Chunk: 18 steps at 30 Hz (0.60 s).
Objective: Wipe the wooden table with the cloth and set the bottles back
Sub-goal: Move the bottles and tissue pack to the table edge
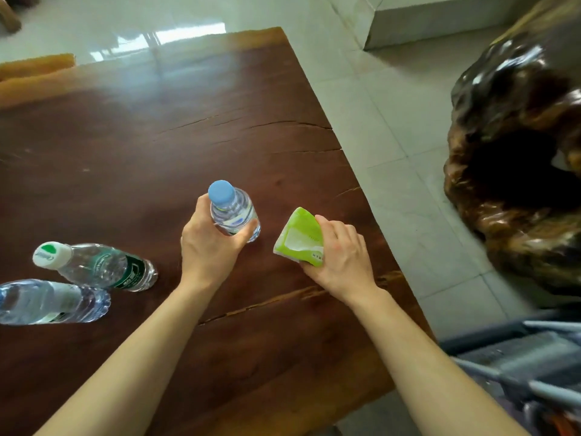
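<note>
Bottles are what the person is busy with, three of them on the dark wooden table. At the far left edge, near the person, stands a clear bottle with a pale label, its top out of view. Just beside it, a little farther in, is a green-label bottle with a white and green cap; there is print on the cap and label, but it is too blurred to read. Toward the middle, the left hand is curled round the body of a blue-cap bottle, fingers gripping it about the label, whose writing is also too small to make out. It stands upright, base at the tabletop. I would judge these light, thin-walled and slick, apt to dent or tip, so the mid-body is the sensible hold. To the right, near the table's right edge, the right hand clasps a green and white pack, soft-looking, perhaps tissues or wipes; its small print is illegible. No cloth shows otherwise.
</note>
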Each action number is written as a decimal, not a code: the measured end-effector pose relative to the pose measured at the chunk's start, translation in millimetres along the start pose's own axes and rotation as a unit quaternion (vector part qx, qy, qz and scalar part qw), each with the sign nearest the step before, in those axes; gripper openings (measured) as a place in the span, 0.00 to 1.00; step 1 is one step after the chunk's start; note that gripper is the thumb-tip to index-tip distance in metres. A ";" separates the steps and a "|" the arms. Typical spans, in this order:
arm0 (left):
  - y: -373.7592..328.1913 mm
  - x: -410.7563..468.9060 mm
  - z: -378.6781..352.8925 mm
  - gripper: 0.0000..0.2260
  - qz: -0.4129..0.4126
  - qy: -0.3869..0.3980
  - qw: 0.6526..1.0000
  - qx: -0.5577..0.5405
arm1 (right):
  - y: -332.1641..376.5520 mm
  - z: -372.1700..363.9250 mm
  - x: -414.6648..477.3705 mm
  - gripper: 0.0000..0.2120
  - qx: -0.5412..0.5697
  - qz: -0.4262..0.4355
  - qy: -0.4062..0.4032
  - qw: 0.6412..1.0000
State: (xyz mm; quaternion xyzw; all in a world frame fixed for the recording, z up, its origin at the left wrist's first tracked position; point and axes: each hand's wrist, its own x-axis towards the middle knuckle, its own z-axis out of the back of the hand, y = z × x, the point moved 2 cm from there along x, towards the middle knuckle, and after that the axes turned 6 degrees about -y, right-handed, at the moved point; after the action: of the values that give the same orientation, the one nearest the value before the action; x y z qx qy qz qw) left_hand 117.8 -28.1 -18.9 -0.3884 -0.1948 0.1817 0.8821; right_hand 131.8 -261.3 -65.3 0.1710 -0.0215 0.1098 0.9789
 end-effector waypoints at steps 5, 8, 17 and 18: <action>-32.7 -20.3 -40.0 0.26 -0.039 0.081 0.995 -0.050 | -38.6 19.6 -58.8 0.45 -0.025 -0.109 -0.034 0.993; -53.0 -34.8 -67.3 0.27 -0.067 0.131 0.987 -0.061 | -60.2 27.2 -95.5 0.46 -0.034 -0.176 -0.043 0.983; -101.5 -79.4 -143.1 0.27 -0.125 0.230 0.962 -0.074 | -108.4 28.9 -165.8 0.42 -0.058 -0.334 -0.037 0.940; -103.9 -83.2 -149.8 0.27 -0.129 0.239 0.960 -0.072 | -111.0 26.3 -169.7 0.42 -0.060 -0.342 -0.031 0.937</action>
State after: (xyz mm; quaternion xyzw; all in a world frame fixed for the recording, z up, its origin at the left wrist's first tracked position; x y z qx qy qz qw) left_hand 136.7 -225.1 -50.5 -0.4548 -0.0389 -0.0461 0.8886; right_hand -9.1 -407.3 -90.7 0.1123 0.0010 -0.2382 0.9647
